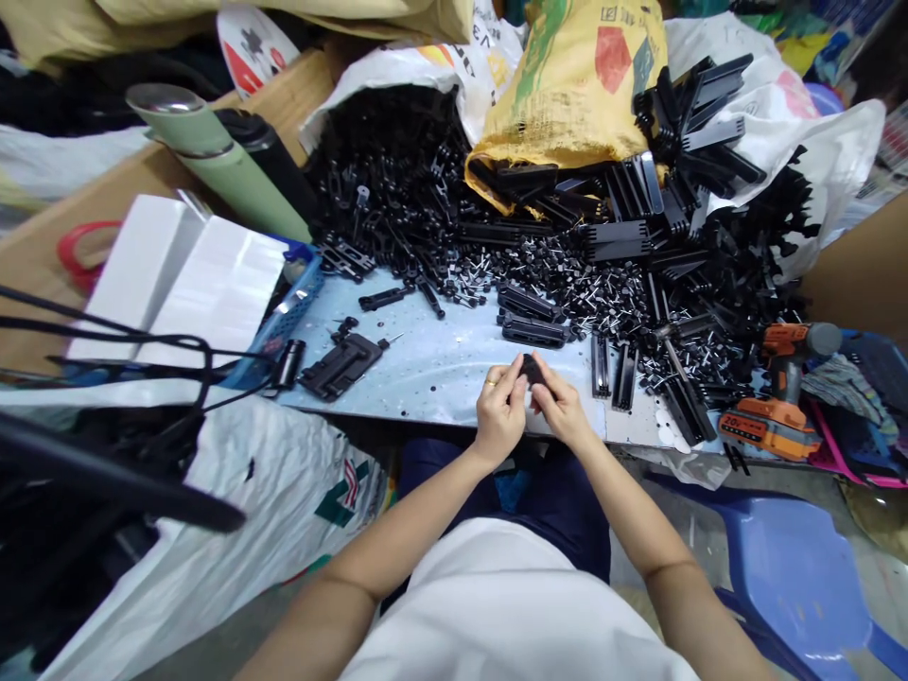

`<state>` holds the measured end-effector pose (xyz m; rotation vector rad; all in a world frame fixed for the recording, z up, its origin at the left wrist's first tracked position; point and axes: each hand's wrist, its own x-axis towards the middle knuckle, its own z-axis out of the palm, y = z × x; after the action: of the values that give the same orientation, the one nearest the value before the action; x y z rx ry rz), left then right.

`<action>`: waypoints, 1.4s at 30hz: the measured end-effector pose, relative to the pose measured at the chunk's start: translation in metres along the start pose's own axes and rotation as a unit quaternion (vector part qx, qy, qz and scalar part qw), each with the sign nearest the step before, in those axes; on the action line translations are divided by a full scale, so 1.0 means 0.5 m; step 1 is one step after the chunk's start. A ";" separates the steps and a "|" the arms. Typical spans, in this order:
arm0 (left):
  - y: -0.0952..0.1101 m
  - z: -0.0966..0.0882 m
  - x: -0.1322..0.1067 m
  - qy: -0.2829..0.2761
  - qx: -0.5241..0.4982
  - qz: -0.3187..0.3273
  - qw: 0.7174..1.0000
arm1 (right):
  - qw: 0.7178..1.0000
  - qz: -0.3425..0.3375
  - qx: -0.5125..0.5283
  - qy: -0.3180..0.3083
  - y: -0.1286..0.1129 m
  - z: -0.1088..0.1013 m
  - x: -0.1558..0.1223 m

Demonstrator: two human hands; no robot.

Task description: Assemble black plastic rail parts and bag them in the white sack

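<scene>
Both hands meet over the front edge of the blue-topped table (440,383). My left hand (500,409) is closed, its thumb and fingers pinching a small black plastic part (530,369). From the other side my right hand (560,402) grips the same part with its fingertips. Fingers cover much of the part, so its exact kind is hidden. Just beyond the hands lie two long black plastic pieces (533,330). Two more slim black pieces (602,367) rest to the right. A black block-shaped fixture (344,366) sits to the left on the table.
Heaps of black plastic parts (383,189) and small metal-pinned pieces (553,274) spread across the back. An orange cordless drill (770,426) stands at the right edge. At left are a blue basket (284,312) and a green flask (219,170). A blue plastic chair (794,567) stands lower right.
</scene>
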<state>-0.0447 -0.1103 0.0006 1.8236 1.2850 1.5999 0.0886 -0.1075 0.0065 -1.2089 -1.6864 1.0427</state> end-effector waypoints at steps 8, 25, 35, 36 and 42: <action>-0.046 -0.013 0.021 -0.109 -0.009 -0.022 0.994 | 0.999 0.011 -0.042 0.032 0.012 0.046 -0.016; -0.056 0.026 0.026 -0.428 0.340 0.138 0.826 | 0.807 0.057 -0.446 0.383 0.121 -0.509 0.218; -0.074 0.034 -0.002 -0.427 0.320 0.144 0.833 | 0.775 0.264 -0.563 0.109 0.088 -0.700 0.375; -0.077 0.033 -0.003 -0.429 0.316 0.147 0.833 | 0.750 0.288 -0.589 0.089 0.080 -0.700 0.373; -0.080 0.033 -0.008 -0.411 0.306 0.150 0.846 | 0.670 0.113 -0.724 0.115 -0.041 -0.598 0.297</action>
<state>-0.0441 -0.0892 -0.0372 2.7526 1.1566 0.3149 0.3248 0.0817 0.1487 -2.3706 -2.0919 -0.7020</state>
